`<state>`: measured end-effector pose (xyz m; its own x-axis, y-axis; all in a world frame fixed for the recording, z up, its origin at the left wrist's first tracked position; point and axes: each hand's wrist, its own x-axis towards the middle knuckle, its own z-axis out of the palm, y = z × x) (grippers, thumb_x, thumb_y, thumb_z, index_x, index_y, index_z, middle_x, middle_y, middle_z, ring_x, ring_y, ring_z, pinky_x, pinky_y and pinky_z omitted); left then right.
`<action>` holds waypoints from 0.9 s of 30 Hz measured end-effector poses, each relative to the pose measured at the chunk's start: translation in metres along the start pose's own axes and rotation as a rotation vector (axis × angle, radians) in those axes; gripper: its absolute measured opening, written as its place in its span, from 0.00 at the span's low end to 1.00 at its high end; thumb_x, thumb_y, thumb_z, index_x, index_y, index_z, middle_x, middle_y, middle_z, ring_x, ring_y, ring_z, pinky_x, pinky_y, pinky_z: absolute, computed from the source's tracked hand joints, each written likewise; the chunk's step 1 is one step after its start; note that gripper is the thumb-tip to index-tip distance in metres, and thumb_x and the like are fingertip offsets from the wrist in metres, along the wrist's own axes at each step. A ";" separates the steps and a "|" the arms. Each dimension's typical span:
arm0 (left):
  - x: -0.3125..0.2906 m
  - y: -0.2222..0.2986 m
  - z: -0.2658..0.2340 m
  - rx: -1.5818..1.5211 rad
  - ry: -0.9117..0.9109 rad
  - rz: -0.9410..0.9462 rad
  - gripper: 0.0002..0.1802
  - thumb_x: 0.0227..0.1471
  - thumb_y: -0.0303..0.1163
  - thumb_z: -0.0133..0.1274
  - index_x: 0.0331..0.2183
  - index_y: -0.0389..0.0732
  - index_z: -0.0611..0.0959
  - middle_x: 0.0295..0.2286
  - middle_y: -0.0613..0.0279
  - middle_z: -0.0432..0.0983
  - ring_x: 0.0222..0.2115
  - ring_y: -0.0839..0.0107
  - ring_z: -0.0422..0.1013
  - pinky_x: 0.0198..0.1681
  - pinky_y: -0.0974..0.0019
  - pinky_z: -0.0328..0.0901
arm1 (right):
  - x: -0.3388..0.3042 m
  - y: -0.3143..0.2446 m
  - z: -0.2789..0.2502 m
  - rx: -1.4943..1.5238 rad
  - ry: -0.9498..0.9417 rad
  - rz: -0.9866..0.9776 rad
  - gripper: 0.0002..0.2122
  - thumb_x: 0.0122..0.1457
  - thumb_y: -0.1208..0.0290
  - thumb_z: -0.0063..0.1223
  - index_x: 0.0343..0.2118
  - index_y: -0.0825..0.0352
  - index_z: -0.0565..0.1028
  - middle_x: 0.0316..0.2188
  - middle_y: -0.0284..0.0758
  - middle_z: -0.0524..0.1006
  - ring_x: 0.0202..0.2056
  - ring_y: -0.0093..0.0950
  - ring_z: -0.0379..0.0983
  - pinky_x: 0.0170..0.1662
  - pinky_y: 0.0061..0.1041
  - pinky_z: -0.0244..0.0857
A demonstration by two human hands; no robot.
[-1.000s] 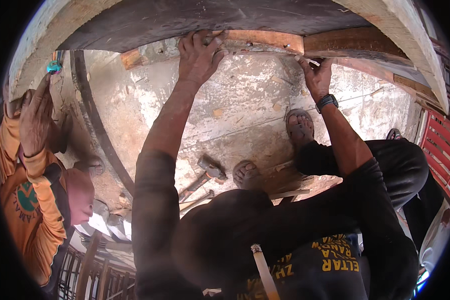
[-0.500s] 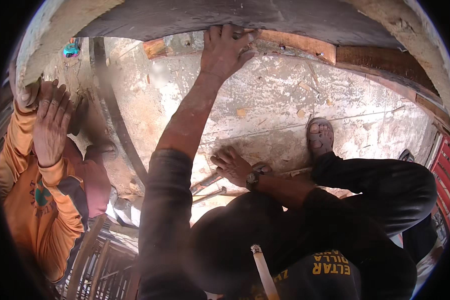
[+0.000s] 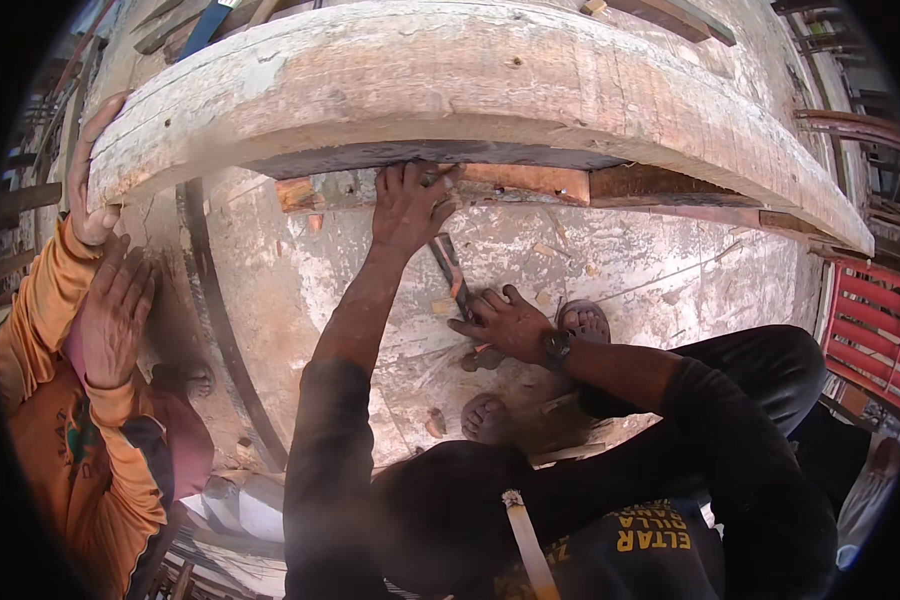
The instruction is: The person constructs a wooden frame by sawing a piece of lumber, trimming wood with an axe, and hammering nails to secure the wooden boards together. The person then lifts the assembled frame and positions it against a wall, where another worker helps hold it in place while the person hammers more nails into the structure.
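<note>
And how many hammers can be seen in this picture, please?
1: the hammer is partly covered by the right hand, and its handle points toward the left hand. Others may be hidden behind the wooden beam.

You're wearing black shirt (image 3: pixel 698 568) with yellow front lettering (image 3: pixel 654 541), sleeves (image 3: pixel 332 425) leaving forearms (image 3: pixel 355 312) bare, dark trousers (image 3: pixel 750 375), dark right-wrist watch (image 3: pixel 556 346).

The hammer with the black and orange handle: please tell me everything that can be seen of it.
The black-orange hammer has a slim handle and a greyish, metal-looking head. Against the pale, scuffed floor, its handle slants up the picture, ending just below the left hand. The right hand covers part of it; whether it grips is unclear.
</note>
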<state>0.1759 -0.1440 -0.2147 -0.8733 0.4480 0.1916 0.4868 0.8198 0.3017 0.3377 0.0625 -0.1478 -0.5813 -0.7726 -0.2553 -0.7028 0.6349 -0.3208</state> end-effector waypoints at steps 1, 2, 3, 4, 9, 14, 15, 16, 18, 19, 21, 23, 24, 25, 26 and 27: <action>0.004 0.004 0.003 -0.006 -0.013 -0.019 0.33 0.50 0.53 0.63 0.59 0.71 0.77 0.51 0.63 0.70 0.52 0.54 0.62 0.62 0.44 0.53 | 0.000 0.007 0.004 -0.031 -0.026 -0.081 0.20 0.57 0.57 0.53 0.53 0.54 0.75 0.56 0.36 0.69 0.58 0.35 0.65 0.63 0.43 0.58; 0.007 0.009 0.005 -0.009 -0.032 -0.040 0.33 0.50 0.53 0.63 0.59 0.71 0.77 0.51 0.63 0.70 0.52 0.54 0.62 0.62 0.44 0.53 | 0.008 0.013 0.005 -0.055 -0.050 -0.165 0.20 0.57 0.57 0.53 0.52 0.54 0.75 0.57 0.35 0.69 0.59 0.35 0.65 0.64 0.44 0.57; 0.008 0.011 0.008 -0.005 -0.051 -0.061 0.33 0.50 0.54 0.63 0.59 0.72 0.77 0.51 0.63 0.69 0.53 0.54 0.61 0.62 0.44 0.53 | 0.016 0.017 0.006 -0.077 -0.069 -0.252 0.20 0.56 0.57 0.52 0.52 0.53 0.75 0.57 0.34 0.68 0.59 0.35 0.64 0.65 0.44 0.56; 0.012 0.014 0.012 -0.015 -0.093 -0.093 0.33 0.50 0.56 0.63 0.59 0.72 0.77 0.52 0.63 0.69 0.54 0.53 0.61 0.62 0.43 0.52 | 0.018 0.021 0.014 -0.018 0.018 -0.269 0.22 0.53 0.42 0.58 0.36 0.58 0.83 0.49 0.34 0.70 0.60 0.34 0.60 0.67 0.42 0.51; 0.000 0.006 0.022 0.037 0.022 -0.041 0.31 0.48 0.64 0.60 0.54 0.70 0.81 0.53 0.58 0.69 0.56 0.48 0.60 0.60 0.39 0.50 | 0.017 0.003 0.010 -0.076 -0.470 0.042 0.16 0.57 0.50 0.55 0.31 0.58 0.84 0.40 0.30 0.80 0.48 0.37 0.75 0.60 0.40 0.63; -0.003 0.006 0.033 0.076 -0.191 -0.169 0.31 0.47 0.69 0.59 0.49 0.66 0.85 0.52 0.51 0.68 0.54 0.47 0.60 0.58 0.38 0.51 | -0.050 0.021 -0.047 0.475 -0.629 0.350 0.16 0.57 0.65 0.55 0.49 0.63 0.76 0.30 0.45 0.82 0.33 0.49 0.81 0.44 0.48 0.73; -0.002 0.013 0.040 0.057 -0.105 -0.129 0.30 0.48 0.68 0.59 0.49 0.65 0.85 0.51 0.51 0.68 0.53 0.47 0.61 0.58 0.38 0.51 | -0.078 0.024 -0.019 0.420 -0.662 0.325 0.18 0.57 0.64 0.55 0.49 0.64 0.75 0.30 0.46 0.81 0.34 0.50 0.81 0.43 0.49 0.72; -0.006 0.005 0.040 0.070 -0.017 -0.116 0.30 0.48 0.68 0.59 0.49 0.65 0.86 0.51 0.51 0.68 0.52 0.47 0.61 0.57 0.39 0.51 | -0.083 0.026 -0.027 0.406 -0.571 0.316 0.19 0.57 0.63 0.56 0.50 0.65 0.75 0.30 0.48 0.81 0.35 0.51 0.80 0.42 0.50 0.72; -0.010 -0.006 0.040 -0.014 0.082 -0.129 0.30 0.48 0.67 0.60 0.49 0.64 0.86 0.49 0.52 0.68 0.51 0.48 0.61 0.57 0.39 0.52 | -0.093 0.017 -0.080 0.442 -0.269 0.346 0.20 0.58 0.61 0.57 0.50 0.66 0.74 0.31 0.51 0.80 0.36 0.53 0.79 0.39 0.51 0.71; -0.008 -0.002 0.038 -0.062 0.120 -0.132 0.30 0.47 0.67 0.60 0.49 0.64 0.85 0.49 0.53 0.68 0.50 0.49 0.61 0.57 0.39 0.53 | -0.102 0.013 -0.099 0.463 -0.259 0.476 0.20 0.58 0.60 0.58 0.49 0.68 0.74 0.30 0.51 0.80 0.36 0.53 0.79 0.38 0.51 0.71; -0.004 0.014 0.033 -0.126 0.206 -0.148 0.31 0.45 0.63 0.64 0.50 0.64 0.85 0.49 0.55 0.68 0.52 0.50 0.61 0.59 0.40 0.53 | -0.128 0.001 -0.124 0.512 -0.263 0.746 0.20 0.59 0.58 0.58 0.46 0.70 0.75 0.29 0.53 0.80 0.36 0.53 0.79 0.37 0.50 0.72; 0.006 0.033 0.031 -0.179 0.265 -0.180 0.31 0.44 0.62 0.66 0.50 0.64 0.85 0.49 0.56 0.68 0.53 0.50 0.60 0.61 0.40 0.53 | -0.150 -0.003 -0.118 0.389 -0.224 0.658 0.19 0.61 0.57 0.58 0.43 0.72 0.75 0.26 0.52 0.79 0.35 0.53 0.79 0.36 0.49 0.71; 0.003 0.040 0.032 -0.192 0.288 -0.157 0.33 0.43 0.60 0.67 0.51 0.64 0.84 0.49 0.57 0.68 0.55 0.50 0.59 0.63 0.41 0.51 | -0.154 -0.007 -0.109 0.344 -0.207 0.633 0.20 0.62 0.57 0.57 0.41 0.73 0.75 0.25 0.52 0.78 0.34 0.54 0.79 0.35 0.48 0.71; 0.005 0.040 0.033 -0.170 0.269 -0.165 0.33 0.42 0.60 0.67 0.52 0.64 0.84 0.50 0.57 0.67 0.55 0.50 0.59 0.63 0.40 0.51 | -0.155 0.003 -0.103 0.546 -0.168 0.876 0.21 0.65 0.55 0.54 0.39 0.75 0.74 0.21 0.51 0.76 0.31 0.54 0.77 0.34 0.47 0.69; 0.003 0.036 0.033 -0.151 0.245 -0.178 0.33 0.42 0.60 0.67 0.52 0.64 0.84 0.50 0.56 0.67 0.55 0.50 0.58 0.62 0.40 0.51 | -0.154 0.007 -0.107 0.596 -0.147 0.863 0.20 0.65 0.55 0.54 0.38 0.75 0.73 0.22 0.53 0.76 0.32 0.55 0.76 0.34 0.48 0.68; 0.000 0.030 0.032 -0.121 0.218 -0.192 0.34 0.42 0.60 0.67 0.52 0.64 0.84 0.50 0.56 0.67 0.56 0.50 0.58 0.62 0.40 0.51 | -0.152 0.010 -0.108 0.651 -0.125 0.840 0.20 0.65 0.55 0.53 0.37 0.74 0.72 0.24 0.55 0.76 0.32 0.56 0.75 0.35 0.49 0.68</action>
<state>0.1900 -0.1078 -0.2356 -0.9307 0.1911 0.3120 0.3236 0.8278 0.4583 0.3746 0.1868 -0.0139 -0.7049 -0.1081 -0.7010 0.2791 0.8663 -0.4142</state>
